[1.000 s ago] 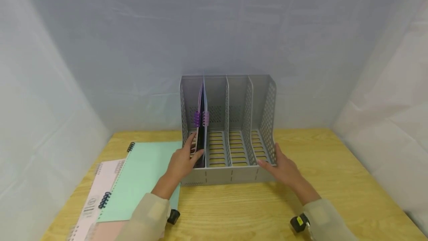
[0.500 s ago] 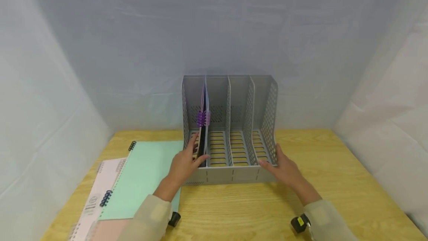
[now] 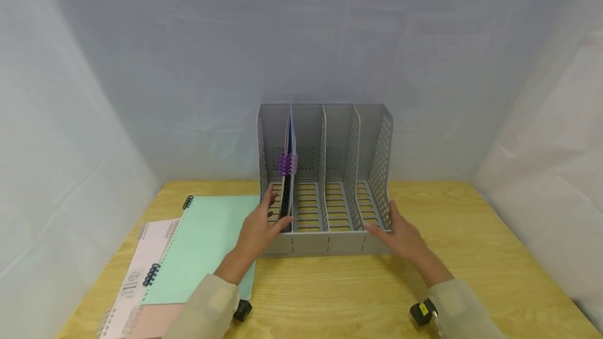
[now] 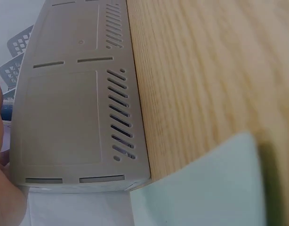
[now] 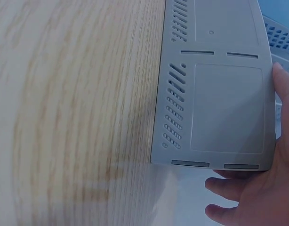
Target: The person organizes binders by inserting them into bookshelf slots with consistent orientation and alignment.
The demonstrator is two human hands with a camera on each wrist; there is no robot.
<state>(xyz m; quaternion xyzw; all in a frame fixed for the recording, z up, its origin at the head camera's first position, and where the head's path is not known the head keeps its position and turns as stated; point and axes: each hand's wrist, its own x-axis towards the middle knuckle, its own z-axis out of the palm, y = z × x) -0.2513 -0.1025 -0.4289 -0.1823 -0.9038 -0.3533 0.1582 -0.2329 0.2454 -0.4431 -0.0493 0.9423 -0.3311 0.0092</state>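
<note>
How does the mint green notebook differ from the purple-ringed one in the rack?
The green notebook lies flat on the table; the purple-ringed notebook stands upright in the grey rack. The green one's coils are dark, not purple. It shows its broad cover; the other, only a narrow edge. Both are ring-bound.

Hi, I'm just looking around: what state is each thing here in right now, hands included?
Gray file organizer: upright on the table
Purple-ringed notebook: on edge in the organizer's left part; whether single, unclear
Pale pink notebook: flat, partly covered
Mint-green notebook: flat, dark-ringed
Salmon cover: flat, partly hidden
Left hand: at organizer's front left corner, hold unclear
Right hand: gripping front right corner
</note>
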